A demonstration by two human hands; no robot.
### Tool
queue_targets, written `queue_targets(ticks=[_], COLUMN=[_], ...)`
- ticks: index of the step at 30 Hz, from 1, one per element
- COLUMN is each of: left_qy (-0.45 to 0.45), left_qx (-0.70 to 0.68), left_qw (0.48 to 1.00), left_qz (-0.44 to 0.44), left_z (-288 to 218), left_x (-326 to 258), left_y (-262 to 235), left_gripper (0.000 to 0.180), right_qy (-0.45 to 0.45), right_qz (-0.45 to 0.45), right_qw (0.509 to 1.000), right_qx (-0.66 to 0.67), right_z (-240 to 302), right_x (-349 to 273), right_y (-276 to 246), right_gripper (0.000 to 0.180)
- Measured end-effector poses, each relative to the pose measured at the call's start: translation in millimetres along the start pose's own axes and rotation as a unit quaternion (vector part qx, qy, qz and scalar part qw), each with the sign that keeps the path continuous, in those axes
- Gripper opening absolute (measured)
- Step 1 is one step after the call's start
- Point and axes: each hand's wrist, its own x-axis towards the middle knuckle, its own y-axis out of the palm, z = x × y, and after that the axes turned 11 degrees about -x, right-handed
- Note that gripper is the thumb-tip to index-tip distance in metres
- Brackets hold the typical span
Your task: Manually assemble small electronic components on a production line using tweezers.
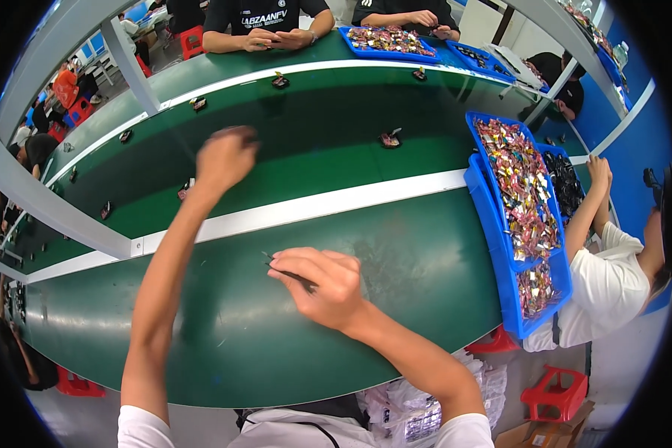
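Right hand (325, 287): closed round black tweezers (304, 282), nearside of the white rail (336, 199). Left hand (228, 160): beyond the rail, over the green belt (313, 160); blurred, grip cannot be told. Small dark assemblies (390, 140): on belt, beyond rail. Blue trays (487, 224) of small parts (521, 187): rail's right end.

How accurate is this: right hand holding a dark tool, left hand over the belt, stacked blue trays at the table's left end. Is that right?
No: the head view shows the stacked blue trays at the right end of the table, not the left. The right hand does hold a dark tool, and the left hand is over the belt.
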Motion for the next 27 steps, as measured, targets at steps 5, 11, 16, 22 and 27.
queue_targets(ticks=[5,11,16,22,27], left_qy=[-0.120,-0.170,-0.174,-0.174,-0.181], left_qx=[-0.372,-0.363,-0.236,-0.353,-0.465], left_qw=[0.895,0.890,0.938,0.906,0.855], left_qz=[0.216,0.217,0.187,0.152,0.145], left_z=[-77,-132,-141,-118,-86], left_x=[68,92,90,69,3], left_y=[86,141,152,133,59], left_gripper=[0.024,0.026,0.028,0.027,0.016], right_qy=[-0.005,-0.012,-0.010,-0.028,-0.017], right_qz=[0.010,0.032,0.054,0.020,0.037], right_qw=[1.000,0.999,0.998,0.999,0.999], right_qx=[0.005,-0.007,-0.012,-0.007,0.014], right_z=[1,0,-2,2,6], right_x=[-1,-6,-5,0,-3], right_y=[0,1,-3,2,9], right_gripper=[0.017,0.020,0.019,0.017,0.016])
